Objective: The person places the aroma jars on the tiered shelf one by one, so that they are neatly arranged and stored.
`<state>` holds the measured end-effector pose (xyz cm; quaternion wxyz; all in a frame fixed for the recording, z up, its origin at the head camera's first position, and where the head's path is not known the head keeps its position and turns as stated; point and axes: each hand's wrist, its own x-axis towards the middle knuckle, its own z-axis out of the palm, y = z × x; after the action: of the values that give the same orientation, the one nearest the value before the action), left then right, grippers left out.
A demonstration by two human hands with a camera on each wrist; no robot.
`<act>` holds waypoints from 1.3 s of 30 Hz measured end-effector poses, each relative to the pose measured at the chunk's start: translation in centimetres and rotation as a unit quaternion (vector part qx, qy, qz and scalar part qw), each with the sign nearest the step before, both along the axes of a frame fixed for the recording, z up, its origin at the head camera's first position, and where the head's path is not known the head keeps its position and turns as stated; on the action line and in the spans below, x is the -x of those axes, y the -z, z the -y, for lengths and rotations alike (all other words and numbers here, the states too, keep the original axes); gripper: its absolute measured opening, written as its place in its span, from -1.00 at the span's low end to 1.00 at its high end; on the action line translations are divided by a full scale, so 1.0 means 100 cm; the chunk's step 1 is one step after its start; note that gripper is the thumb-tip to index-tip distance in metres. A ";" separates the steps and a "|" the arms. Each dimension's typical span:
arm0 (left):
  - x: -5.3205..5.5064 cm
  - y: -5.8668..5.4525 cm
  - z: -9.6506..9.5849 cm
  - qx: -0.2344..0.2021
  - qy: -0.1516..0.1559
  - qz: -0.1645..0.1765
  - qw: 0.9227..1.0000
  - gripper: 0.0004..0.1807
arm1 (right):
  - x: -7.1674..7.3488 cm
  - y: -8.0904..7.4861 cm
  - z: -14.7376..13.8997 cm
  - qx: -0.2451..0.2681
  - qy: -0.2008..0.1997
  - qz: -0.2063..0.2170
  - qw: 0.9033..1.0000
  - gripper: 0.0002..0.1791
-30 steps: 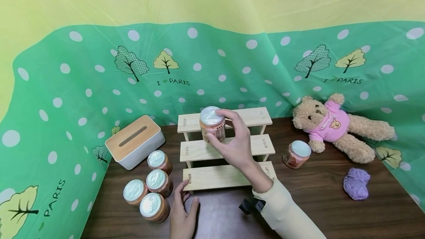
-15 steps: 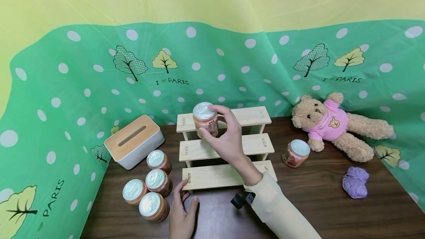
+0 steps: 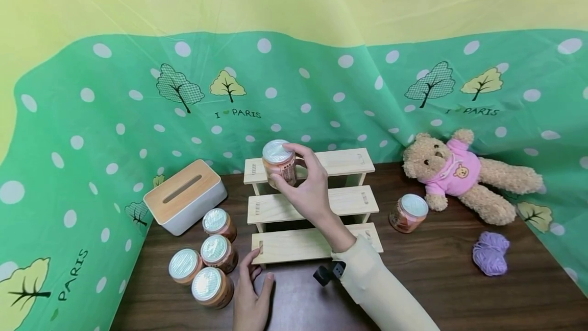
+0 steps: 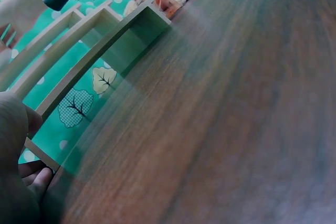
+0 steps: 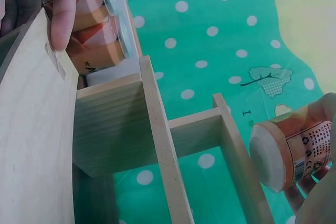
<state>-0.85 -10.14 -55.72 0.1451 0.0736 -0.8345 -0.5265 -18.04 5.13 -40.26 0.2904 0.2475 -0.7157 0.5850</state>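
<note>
My right hand grips a jar with a silvery lid and orange label, thumb on its side, a finger at the lid. The jar is upright at the left end of the top step of a three-tier wooden shelf; whether it touches the step cannot be told. In the right wrist view the jar's pale base shows beside the top board. My left hand rests at the left end of the lowest step, one finger on the board and others by its leg.
Several similar jars stand left of the shelf, near a white tissue box with a wooden lid. Another jar stands to the right. Farther right are a teddy bear and purple yarn. A patterned cloth hangs behind.
My right hand has carried the jar left and slightly farther back, from above the middle-left of the shelf to the top step's left end. The left hand stays in place.
</note>
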 end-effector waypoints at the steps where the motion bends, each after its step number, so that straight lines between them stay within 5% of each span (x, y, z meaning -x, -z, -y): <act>1: 0.000 0.000 0.000 0.000 0.000 -0.003 1.000 -0.31 | 0.001 0.000 0.001 0.001 -0.002 0.002 1.000 -0.31; 21: 0.000 0.000 0.000 0.000 0.002 -0.002 1.000 -0.31 | 0.019 0.000 0.015 -0.009 -0.015 0.020 1.000 -0.27; 39: 0.000 0.002 0.000 0.000 -0.005 -0.006 1.000 -0.29 | 0.030 -0.002 0.019 -0.077 -0.010 0.059 0.995 -0.23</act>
<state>-0.84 -10.09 -55.88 0.1522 0.0748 -0.8331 -0.5265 -21.03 3.20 -40.07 0.2218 0.2408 -0.7721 0.5447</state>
